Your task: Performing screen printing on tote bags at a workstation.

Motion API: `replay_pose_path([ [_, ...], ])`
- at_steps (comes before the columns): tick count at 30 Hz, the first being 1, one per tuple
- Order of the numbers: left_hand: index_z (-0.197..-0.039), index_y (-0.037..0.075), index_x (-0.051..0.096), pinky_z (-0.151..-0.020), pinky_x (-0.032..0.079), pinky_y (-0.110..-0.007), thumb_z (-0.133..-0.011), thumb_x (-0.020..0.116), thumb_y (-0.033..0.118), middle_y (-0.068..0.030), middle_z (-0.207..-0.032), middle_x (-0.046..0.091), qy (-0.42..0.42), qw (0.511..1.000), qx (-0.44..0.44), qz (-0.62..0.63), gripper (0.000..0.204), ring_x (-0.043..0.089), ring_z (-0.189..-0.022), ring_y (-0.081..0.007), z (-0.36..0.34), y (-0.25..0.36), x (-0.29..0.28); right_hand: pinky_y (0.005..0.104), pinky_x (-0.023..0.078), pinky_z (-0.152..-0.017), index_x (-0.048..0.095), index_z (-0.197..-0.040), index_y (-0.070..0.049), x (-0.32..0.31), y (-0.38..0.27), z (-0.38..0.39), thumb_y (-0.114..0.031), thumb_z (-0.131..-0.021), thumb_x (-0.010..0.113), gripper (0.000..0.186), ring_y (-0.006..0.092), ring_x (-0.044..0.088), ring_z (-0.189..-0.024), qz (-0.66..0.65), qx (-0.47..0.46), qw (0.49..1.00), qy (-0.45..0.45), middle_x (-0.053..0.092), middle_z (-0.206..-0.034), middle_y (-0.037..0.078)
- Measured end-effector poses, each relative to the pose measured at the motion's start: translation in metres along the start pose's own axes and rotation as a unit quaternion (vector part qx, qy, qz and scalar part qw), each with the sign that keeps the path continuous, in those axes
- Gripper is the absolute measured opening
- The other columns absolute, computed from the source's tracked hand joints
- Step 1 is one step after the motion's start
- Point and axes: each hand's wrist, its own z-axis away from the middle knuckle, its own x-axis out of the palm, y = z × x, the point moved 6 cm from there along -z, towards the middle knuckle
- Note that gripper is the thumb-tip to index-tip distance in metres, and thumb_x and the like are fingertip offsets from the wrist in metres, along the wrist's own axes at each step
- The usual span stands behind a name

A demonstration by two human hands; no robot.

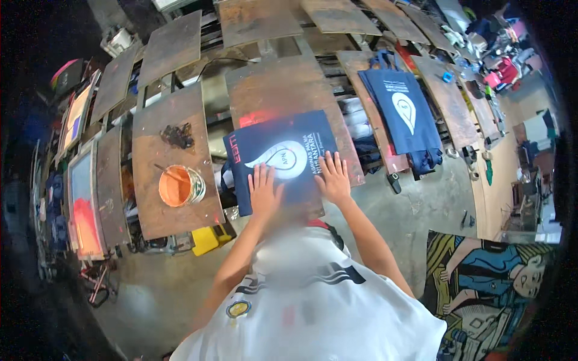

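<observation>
At the far left stands a pale-framed rectangular printing screen point(85, 195), its lower part stained bright red. Right of it, a worn brown wooden board point(158, 221) carries a crumpled black rag-like clump point(176, 136) and, nearer the person, a round white plastic tub point(197, 186) with markings on its wall. Thick orange paint point(174, 192) lies in the tub, smeared up its inner side; a slim dark-handled tool point(171, 174) leans in it, its lower end hidden. Below the board's edge sits a yellow plastic object point(206, 239), its contents not visible.

In the middle, a flat navy fabric bag point(295, 183) with a white drop-shaped print and red lettering lies on another board. The left hand point(265, 191) rests flat near its lower edge, fingers spread; the right hand point(334, 183) presses flat by its right edge, well apart from the left, neither gripping. Further right, navy tote bags point(400, 111) with looped handles lie on a narrower board.
</observation>
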Motion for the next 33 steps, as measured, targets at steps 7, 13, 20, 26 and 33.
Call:
replay_pose_path([
  [7, -0.142, -0.001, 0.045, -0.110, 0.036, -0.050, -0.098, 0.059, 0.036, -0.0262, -0.142, 0.049, 0.100, 0.899, -0.357, 0.232, 0.059, 0.048, -0.130, -0.0423, 0.078, -0.099, 0.000, 0.0567, 0.016, -0.119, 0.041, -0.151, -0.011, -0.007, 0.000, 0.000, -0.043, -0.097, 0.053, 0.064, 0.0399, 0.023, -0.149, -0.031, -0.011, 0.999, 0.023, 0.031, -0.160, 0.016],
  [13, -0.106, 0.012, 0.061, -0.085, 0.053, -0.037, -0.096, 0.069, 0.023, -0.0029, -0.097, 0.070, -0.011, 0.470, -0.471, 0.746, 0.017, 0.065, -0.089, -0.0156, 0.146, -0.123, 0.053, 0.0582, 0.019, -0.118, 0.046, -0.148, -0.009, -0.010, -0.004, -0.002, -0.041, -0.095, 0.058, 0.063, 0.0413, 0.026, -0.148, -0.036, -0.015, 0.999, 0.035, 0.035, -0.158, 0.017],
  [20, -0.100, 0.012, 0.062, -0.086, 0.053, -0.036, -0.094, 0.072, 0.018, -0.0014, -0.093, 0.069, -0.016, 0.387, -0.469, 0.794, 0.013, 0.065, -0.088, -0.0161, 0.157, -0.095, 0.057, 0.0592, 0.019, -0.118, 0.042, -0.150, -0.006, -0.009, 0.001, -0.002, -0.037, -0.094, 0.059, 0.066, 0.0428, 0.025, -0.148, -0.059, -0.012, 0.998, 0.022, 0.034, -0.158, 0.018],
  [26, -0.091, 0.013, 0.063, -0.091, 0.052, -0.039, -0.094, 0.071, 0.018, -0.0008, -0.089, 0.067, 0.041, 0.415, -0.462, 0.782, 0.009, 0.064, -0.088, -0.0164, 0.159, -0.094, 0.061, 0.0595, 0.019, -0.118, 0.042, -0.150, -0.007, -0.013, 0.002, -0.002, -0.035, -0.093, 0.060, 0.066, 0.0434, 0.025, -0.148, -0.078, -0.005, 0.997, 0.022, 0.033, -0.159, 0.018],
  [33, -0.087, 0.012, 0.063, -0.096, 0.051, -0.041, -0.098, 0.064, 0.023, -0.0020, -0.084, 0.065, 0.039, 0.411, -0.450, 0.792, 0.016, 0.063, -0.087, -0.0174, 0.154, -0.088, 0.065, 0.0578, 0.021, -0.118, 0.046, -0.148, -0.008, -0.014, 0.002, -0.002, -0.040, -0.092, 0.060, 0.065, 0.0409, 0.027, -0.148, -0.067, -0.007, 0.997, 0.035, 0.037, -0.157, 0.018],
])
